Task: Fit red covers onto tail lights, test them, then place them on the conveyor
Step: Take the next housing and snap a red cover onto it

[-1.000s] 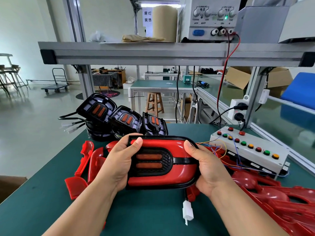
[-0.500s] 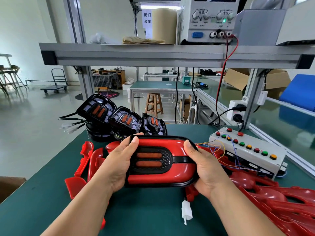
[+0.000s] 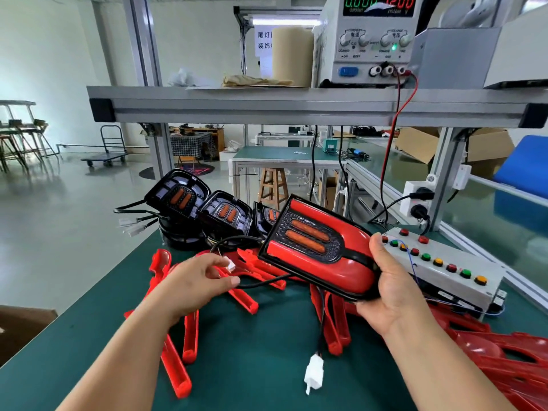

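Tail light (image 3: pixel 314 247) in right hand (image 3: pixel 391 289); left fingers (image 3: pixel 229 280) pinch connector (image 3: pixel 230 264).

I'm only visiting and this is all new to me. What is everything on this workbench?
covered tail light: one, red on black, held tilted above the table
bare tail lights: three, black with orange strips, back of table
loose covers: many, red, scattered left and right on table
large plug: one, white, on a wire below the covered tail light
small plug: one, white, at left fingertips
button box: one, grey, coloured buttons, table's right side
power supply: one, pale grey, on shelf
paper roll: one, beige, on shelf
table: one, green
left hand: pinches small plug
right hand: grips covered tail light
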A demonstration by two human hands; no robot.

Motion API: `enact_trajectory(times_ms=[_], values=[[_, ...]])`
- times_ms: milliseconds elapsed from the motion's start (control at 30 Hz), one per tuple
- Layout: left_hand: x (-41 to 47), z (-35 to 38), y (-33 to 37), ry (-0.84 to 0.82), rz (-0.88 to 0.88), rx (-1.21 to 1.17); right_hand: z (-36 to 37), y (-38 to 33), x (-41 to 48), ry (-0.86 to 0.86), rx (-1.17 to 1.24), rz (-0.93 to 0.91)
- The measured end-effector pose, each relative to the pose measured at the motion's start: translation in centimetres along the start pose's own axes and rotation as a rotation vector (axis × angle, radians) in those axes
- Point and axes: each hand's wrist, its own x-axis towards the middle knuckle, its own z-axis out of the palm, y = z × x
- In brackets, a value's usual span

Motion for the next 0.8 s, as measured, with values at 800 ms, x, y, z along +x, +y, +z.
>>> enact_trajectory(times_ms=[800], values=[[-0.1, 8.2, 7.2, -0.731, 0.639, 0.231, -0.7, 0.9, 1.0, 0.064, 0.099, -0.025]])
